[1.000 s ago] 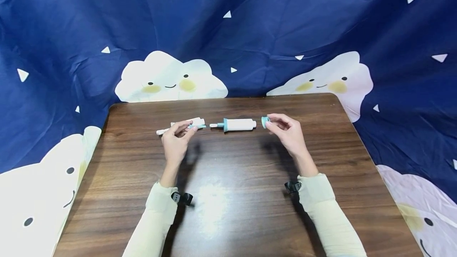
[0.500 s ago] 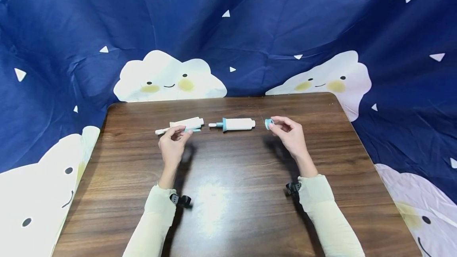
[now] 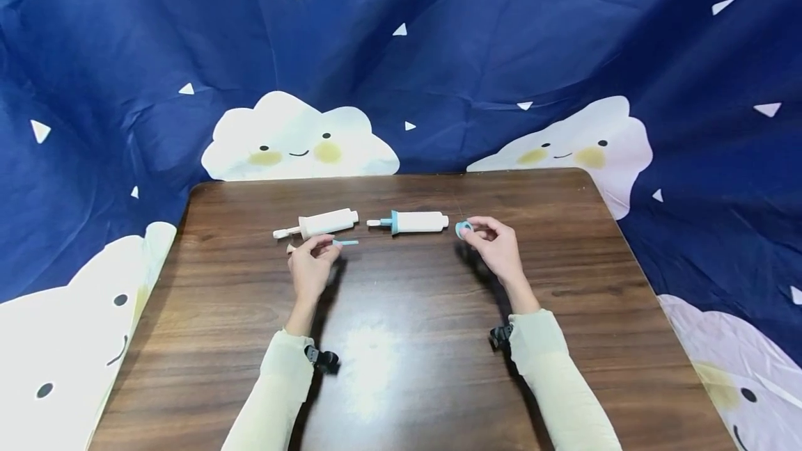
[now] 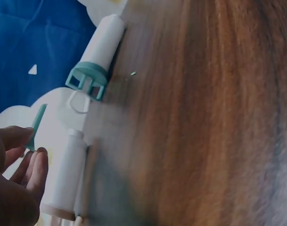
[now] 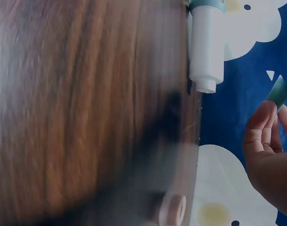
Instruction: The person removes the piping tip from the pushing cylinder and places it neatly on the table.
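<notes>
My left hand (image 3: pixel 311 263) pinches a thin teal strip (image 3: pixel 348 242) between thumb and fingers. Behind that hand lies a white tube with a beige collar (image 3: pixel 328 223), shaped like a toy syringe, its narrow end pointing left. A small beige piece (image 3: pixel 291 248) peeks out beside the hand's left edge. My right hand (image 3: pixel 498 249) pinches a small round teal piece (image 3: pixel 464 228) with a flared rim; in the right wrist view the teal piece (image 5: pixel 278 92) is seen side-on. Between the hands rests a second white tube (image 3: pixel 422 222) with a teal collar and frame.
The brown wooden table (image 3: pixel 401 298) reaches back to a blue curtain (image 3: pixel 432 54) with cloud and triangle prints. In the right wrist view, a pale ring-shaped piece (image 5: pixel 175 210) sits low on the table near its far edge.
My left hand has come nearer with the teal strip, uncovering the beige-collared tube. My right hand has come slightly nearer, and the round teal piece is turned to show more of its face.
</notes>
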`<state>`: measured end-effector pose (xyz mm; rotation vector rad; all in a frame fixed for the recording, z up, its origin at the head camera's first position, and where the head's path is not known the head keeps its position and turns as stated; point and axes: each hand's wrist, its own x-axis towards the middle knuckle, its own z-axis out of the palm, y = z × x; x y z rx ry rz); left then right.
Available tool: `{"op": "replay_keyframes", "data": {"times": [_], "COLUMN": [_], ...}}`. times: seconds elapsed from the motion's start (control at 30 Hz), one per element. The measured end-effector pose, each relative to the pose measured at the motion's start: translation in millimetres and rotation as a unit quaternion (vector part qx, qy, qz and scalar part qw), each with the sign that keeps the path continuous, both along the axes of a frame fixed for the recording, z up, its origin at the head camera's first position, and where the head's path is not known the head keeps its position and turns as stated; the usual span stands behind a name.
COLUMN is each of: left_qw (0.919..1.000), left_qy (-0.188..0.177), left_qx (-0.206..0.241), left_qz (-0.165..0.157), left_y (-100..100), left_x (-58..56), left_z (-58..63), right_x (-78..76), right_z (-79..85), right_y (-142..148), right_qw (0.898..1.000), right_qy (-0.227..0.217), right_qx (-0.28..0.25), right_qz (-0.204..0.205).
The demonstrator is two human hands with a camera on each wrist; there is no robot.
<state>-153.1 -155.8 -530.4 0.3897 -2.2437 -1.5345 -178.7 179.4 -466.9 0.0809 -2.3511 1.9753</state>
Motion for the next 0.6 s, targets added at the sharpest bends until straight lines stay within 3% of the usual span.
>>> {"op": "replay_keyframes", "data": {"times": [0.23,0.47,0.6], "left_qw": [0.9994,0.9989,0.9985], "left_qy": [-0.016,-0.034,-0.040], "left_qx": [0.029,0.026,0.026], "left_qz": [-0.013,-0.020,-0.026], "left_y": [9,9,9], "left_x": [-3.4,-3.9,-4.5], "left_z": [-11.5,-17.5,-19.4], "right_x": [-4.0,-6.1,-17.1], "right_z": [-9.5,-17.6,-45.1], "right_y": [-10,-14,-11], "right_qw": [1.000,1.000,0.999], "right_qy": [-0.002,-0.015,-0.041], "right_qx": [0.016,0.017,0.021], "right_qz": [-0.002,-0.005,-0.006]}}
